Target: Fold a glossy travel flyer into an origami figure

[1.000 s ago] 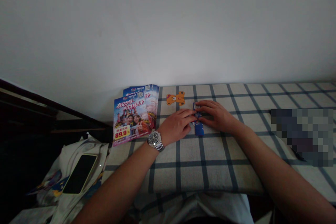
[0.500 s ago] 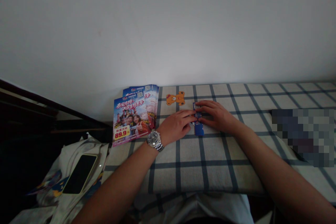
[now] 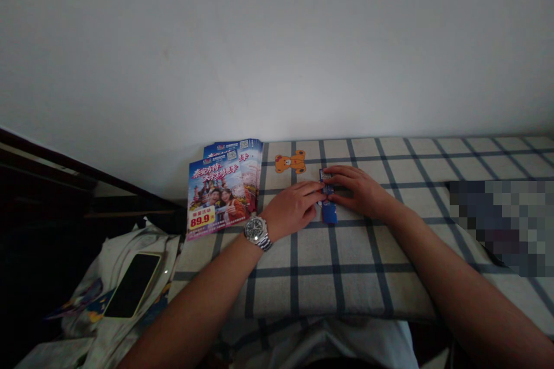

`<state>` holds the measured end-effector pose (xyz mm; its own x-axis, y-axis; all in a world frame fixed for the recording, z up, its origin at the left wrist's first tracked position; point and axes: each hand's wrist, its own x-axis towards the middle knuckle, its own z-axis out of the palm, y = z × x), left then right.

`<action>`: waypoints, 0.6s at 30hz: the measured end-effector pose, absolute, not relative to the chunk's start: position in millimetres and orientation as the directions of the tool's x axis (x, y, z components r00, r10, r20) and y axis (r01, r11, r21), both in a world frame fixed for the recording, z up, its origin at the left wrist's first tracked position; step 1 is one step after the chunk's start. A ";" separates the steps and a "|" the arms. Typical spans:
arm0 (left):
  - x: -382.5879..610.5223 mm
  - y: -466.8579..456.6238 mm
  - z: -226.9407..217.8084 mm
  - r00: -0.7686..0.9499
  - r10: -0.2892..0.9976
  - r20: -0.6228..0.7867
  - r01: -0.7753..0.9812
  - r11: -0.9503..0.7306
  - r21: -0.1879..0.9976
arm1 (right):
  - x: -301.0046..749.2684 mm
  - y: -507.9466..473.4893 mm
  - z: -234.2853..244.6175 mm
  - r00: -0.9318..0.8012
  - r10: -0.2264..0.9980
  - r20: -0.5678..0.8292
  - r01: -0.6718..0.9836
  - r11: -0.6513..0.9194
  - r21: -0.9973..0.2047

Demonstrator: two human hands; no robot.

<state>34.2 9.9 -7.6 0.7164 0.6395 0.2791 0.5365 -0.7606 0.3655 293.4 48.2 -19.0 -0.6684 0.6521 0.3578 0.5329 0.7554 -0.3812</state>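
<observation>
Pressing flat-fingered on the small blue folded paper (image 3: 329, 213) lying on the checked bench (image 3: 346, 253) near an orange bear cutout (image 3: 290, 162), left hand (image 3: 294, 209) and right hand (image 3: 360, 192) grip nothing; judging by its narrow strip shape, folding looks well along, the leaflets (image 3: 220, 193) beside it untouched.

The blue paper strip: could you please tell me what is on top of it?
On the blue paper strip, fingertips of the left hand and right hand rest across the middle. Its near and far ends show; the covered middle cannot be seen.
</observation>
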 end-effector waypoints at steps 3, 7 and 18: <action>34.4 9.7 -8.5 0.714 0.646 0.270 0.547 -0.755 0.360 | 293.4 48.0 -18.8 -0.669 0.652 0.358 0.530 0.755 -0.385; 33.6 9.9 -9.4 0.711 0.654 0.258 0.559 -0.748 0.358 | 292.7 47.0 -17.2 -0.663 0.658 0.356 0.536 0.750 -0.388; 33.1 9.2 -7.3 0.701 0.666 0.254 0.564 -0.736 0.374 | 292.5 47.7 -17.4 -0.665 0.656 0.356 0.537 0.752 -0.382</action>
